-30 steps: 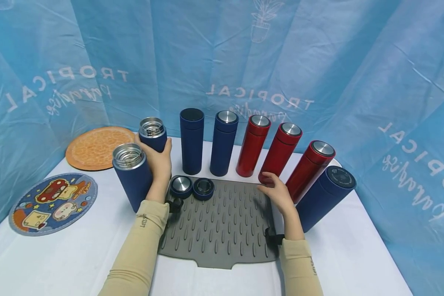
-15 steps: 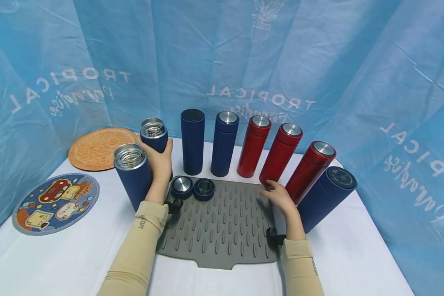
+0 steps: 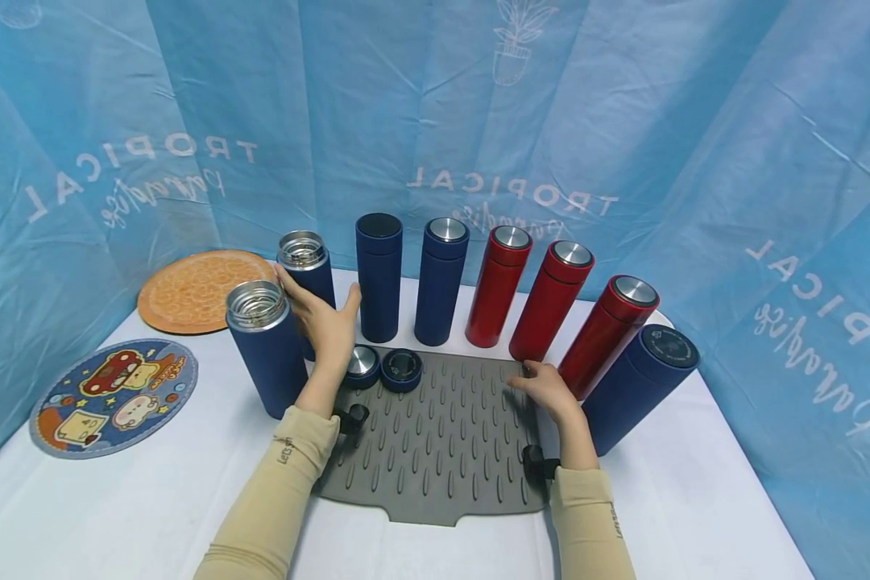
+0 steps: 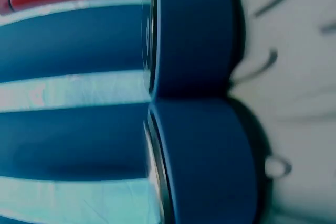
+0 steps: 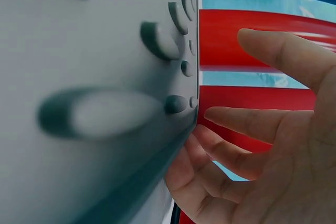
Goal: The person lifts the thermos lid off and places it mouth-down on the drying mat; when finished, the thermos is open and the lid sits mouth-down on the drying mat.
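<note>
In the head view, two lidless blue thermos flasks stand at the left, one nearer (image 3: pixel 271 362) and one farther back (image 3: pixel 319 278). My left hand (image 3: pixel 328 329) is beside the back one, thumb spread away, fingertips at its side. Two blue flask lids, a silver-topped one (image 3: pixel 362 362) and a dark-topped one (image 3: pixel 402 369), sit side by side on the grey ridged mat (image 3: pixel 435 443); the left wrist view shows both lids (image 4: pixel 194 35) close up. My right hand (image 3: pixel 551 388) holds nothing, its loosely bent fingers (image 5: pixel 247 124) at the mat's right edge, near the red flasks.
Capped flasks stand behind the mat: two blue (image 3: pixel 379 278) and three red (image 3: pixel 499 286), with another blue one (image 3: pixel 641 387) at the right. A round cartoon mat (image 3: pixel 116 395) and an orange round mat (image 3: pixel 203 290) lie left. A blue curtain (image 3: pixel 435 105) hangs behind.
My left hand has let go of the back lidless flask and drawn slightly right and nearer, its thumb spreading. My right hand has shifted slightly down, away from the red flasks.
</note>
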### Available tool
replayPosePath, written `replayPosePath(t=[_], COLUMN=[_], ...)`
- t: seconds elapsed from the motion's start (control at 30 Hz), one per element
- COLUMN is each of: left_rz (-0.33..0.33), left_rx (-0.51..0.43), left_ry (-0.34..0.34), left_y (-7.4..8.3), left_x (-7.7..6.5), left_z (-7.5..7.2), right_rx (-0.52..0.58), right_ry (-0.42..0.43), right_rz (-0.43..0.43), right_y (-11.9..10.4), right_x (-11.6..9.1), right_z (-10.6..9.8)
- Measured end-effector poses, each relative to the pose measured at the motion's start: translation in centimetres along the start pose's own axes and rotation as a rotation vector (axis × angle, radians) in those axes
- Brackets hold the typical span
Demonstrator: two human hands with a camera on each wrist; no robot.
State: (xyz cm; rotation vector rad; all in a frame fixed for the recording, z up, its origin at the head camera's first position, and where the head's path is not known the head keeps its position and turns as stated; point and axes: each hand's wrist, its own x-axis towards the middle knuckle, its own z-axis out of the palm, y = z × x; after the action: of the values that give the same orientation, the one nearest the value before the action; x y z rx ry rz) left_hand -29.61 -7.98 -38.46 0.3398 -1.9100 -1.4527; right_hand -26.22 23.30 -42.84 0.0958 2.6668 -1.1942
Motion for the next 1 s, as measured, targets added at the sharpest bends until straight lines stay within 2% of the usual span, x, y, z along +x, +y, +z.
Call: replayPosePath(t=[0.13,0.37,0.53,0.67,0.8,1.0], left_rz=[0.065,0.242,0.332,0.314,0.223,0.112], left_rx=[0.031,0.139,0.183,0.159,0.094,0.061], left_ry=[0.012,0.041,-0.05,-0.176,-0.278,-0.311], left_y=[0.4,1.0,1.3,1.6,1.8,1.3], left_x=[-1.0,-2.7,-4.1,-4.4,-3.8,-1.8], left_z=[0.5,1.3,1.9,2.4,2.7,3.4], right_rx=[-0.009,-0.012,-0.012,-0.009,-0.002,0.001], right_ry=[0.004,0.0,-0.004,-0.011,-0.014,-0.014], right_rz=[-0.005,-0.015,-0.014,-0.007,0.001,0.008], right_y=[-0.1,-0.3,-0.4,-0.4,-0.3,-0.3], right_x=[0.0,-0.3,-0.5,-0.5,-0.6,-0.5], right_z=[0.0,-0.1,-0.2,-0.2,-0.2,-0.1])
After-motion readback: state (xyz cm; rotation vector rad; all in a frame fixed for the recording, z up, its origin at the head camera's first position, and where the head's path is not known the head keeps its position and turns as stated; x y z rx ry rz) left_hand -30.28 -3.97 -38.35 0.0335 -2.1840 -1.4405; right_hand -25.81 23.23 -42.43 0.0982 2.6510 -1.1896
